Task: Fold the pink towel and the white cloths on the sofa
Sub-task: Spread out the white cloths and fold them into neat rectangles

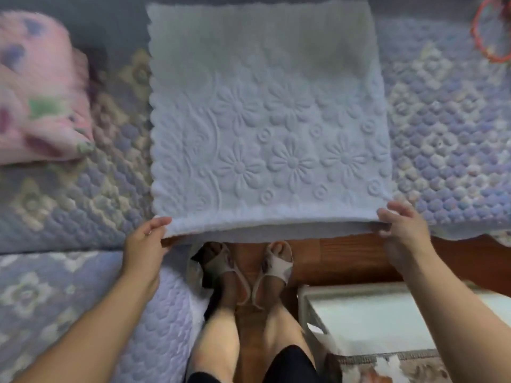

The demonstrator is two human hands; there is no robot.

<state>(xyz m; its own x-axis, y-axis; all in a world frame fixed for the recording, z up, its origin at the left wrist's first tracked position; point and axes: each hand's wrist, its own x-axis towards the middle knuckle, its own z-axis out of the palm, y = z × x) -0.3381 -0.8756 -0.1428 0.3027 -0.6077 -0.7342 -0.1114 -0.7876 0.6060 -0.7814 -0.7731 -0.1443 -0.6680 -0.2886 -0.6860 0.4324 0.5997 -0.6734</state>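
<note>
Folding a white cloth (265, 120) spread flat on the sofa (442, 134) | left hand (146, 244) and right hand (401, 225) each pinch a near corner at the sofa's front edge | pink towel (38, 92) lies bundled at the sofa's left | next, probably: carry both corners evenly toward the sofa back.

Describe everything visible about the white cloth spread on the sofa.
The white cloth is a thick, soft-looking quilted piece, embossed with daisy-like flowers, rings and curving stems. Its left edge is scalloped. It lies flat and roughly square on the sofa's patterned cover, its near edge overhanging the seat front. That edge looks doubled. The left hand and right hand each pinch a near corner.
</note>
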